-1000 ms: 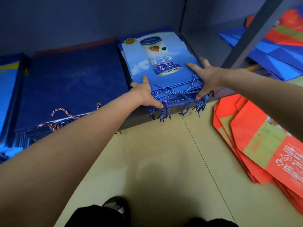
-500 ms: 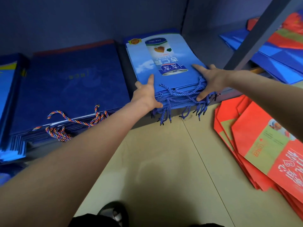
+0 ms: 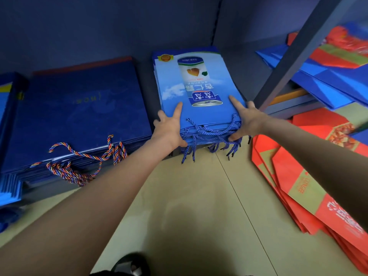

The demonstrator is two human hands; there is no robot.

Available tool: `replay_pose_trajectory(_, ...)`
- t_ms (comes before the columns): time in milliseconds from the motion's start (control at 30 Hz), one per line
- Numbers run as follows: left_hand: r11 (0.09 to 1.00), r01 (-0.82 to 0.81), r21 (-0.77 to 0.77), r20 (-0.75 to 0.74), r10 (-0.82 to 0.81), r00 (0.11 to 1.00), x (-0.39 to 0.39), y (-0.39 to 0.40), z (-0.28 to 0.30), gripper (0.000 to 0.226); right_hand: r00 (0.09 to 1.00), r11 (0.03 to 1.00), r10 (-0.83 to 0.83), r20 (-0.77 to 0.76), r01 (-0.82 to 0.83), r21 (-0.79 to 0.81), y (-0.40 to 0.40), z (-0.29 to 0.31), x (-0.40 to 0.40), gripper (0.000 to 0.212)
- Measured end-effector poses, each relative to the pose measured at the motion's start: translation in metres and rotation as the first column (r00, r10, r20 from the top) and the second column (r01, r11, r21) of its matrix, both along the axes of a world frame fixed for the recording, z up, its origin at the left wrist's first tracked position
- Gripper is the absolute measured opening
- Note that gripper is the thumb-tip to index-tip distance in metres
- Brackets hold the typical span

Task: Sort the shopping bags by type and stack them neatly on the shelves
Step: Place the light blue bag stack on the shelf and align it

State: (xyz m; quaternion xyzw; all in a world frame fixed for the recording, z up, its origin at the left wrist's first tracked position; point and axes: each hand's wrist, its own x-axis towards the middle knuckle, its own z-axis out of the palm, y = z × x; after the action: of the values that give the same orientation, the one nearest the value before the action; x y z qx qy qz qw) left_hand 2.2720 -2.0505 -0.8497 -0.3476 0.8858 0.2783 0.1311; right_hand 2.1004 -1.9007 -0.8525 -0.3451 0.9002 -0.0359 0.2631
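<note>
A stack of light-blue shopping bags (image 3: pixel 199 82) printed with a can lies flat on the low shelf, its blue rope handles hanging over the front edge. My left hand (image 3: pixel 169 128) rests on the stack's near-left corner, fingers straight on top and thumb against the front edge. At the near-right corner my right hand (image 3: pixel 247 120) lies the same way, thumb among the handles. To the left on the same shelf is a stack of navy bags (image 3: pixel 79 108) with multicoloured rope handles.
Red bags (image 3: pixel 298 186) lie fanned on the beige floor (image 3: pixel 199 206) at the right. A grey shelf post (image 3: pixel 294 56) slants up beside my right hand; behind it lie blue bags (image 3: pixel 328 80) and red bags (image 3: pixel 342 52). More blue bags (image 3: pixel 8 136) sit far left.
The light-blue stack has turned square to the shelf under both hands. My right hand has slid from the stack's side to its near-right corner.
</note>
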Motion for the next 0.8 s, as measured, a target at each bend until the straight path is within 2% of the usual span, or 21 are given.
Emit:
replay_pose_trajectory(133, 0.998, -0.021, 0.056, -0.009, 0.022, 1.0, -0.002, -0.003, 0.003, 0.115, 0.99, 0.959, -0.069, 0.127, 0.101, -0.264, 0.016, -0.006, -0.008, 0.117)
replay_pose_trajectory(200, 0.999, -0.018, 0.047, -0.012, 0.019, 1.0, -0.001, -0.003, 0.001, 0.115, 0.946, 0.906, -0.097, 0.31, 0.213, -0.365, 0.023, -0.011, -0.007, 0.112)
replay_pose_trajectory(267, 0.999, -0.018, 0.033, -0.036, 0.019, 0.999, 0.001, -0.001, -0.002, 0.114, 0.898, 0.854, -0.111, 0.425, 0.305, -0.422, 0.027, -0.017, -0.002, 0.11)
replay_pose_trajectory(467, 0.998, -0.033, 0.049, -0.078, 0.037, 0.996, 0.004, 0.0, -0.004, 0.113, 0.837, 0.705, -0.144, 0.528, 0.461, -0.54, 0.03, -0.032, 0.008, 0.104)
replay_pose_trajectory(533, 0.996, -0.043, 0.072, -0.105, 0.051, 0.993, 0.007, -0.001, -0.005, 0.113, 0.849, 0.705, -0.136, 0.511, 0.445, -0.552, 0.029, -0.029, 0.008, 0.103)
replay_pose_trajectory(700, 0.981, -0.136, 0.136, -0.263, 0.168, 0.95, 0.015, -0.001, -0.009, 0.11, 0.963, 0.766, -0.145, 0.227, 0.255, -0.59, 0.008, -0.005, -0.008, 0.104)
replay_pose_trajectory(800, 0.963, -0.211, 0.169, -0.314, 0.256, 0.914, 0.017, 0.002, -0.01, 0.11, 0.991, 0.833, -0.056, 0.125, 0.116, -0.542, -0.01, 0.013, -0.021, 0.103)
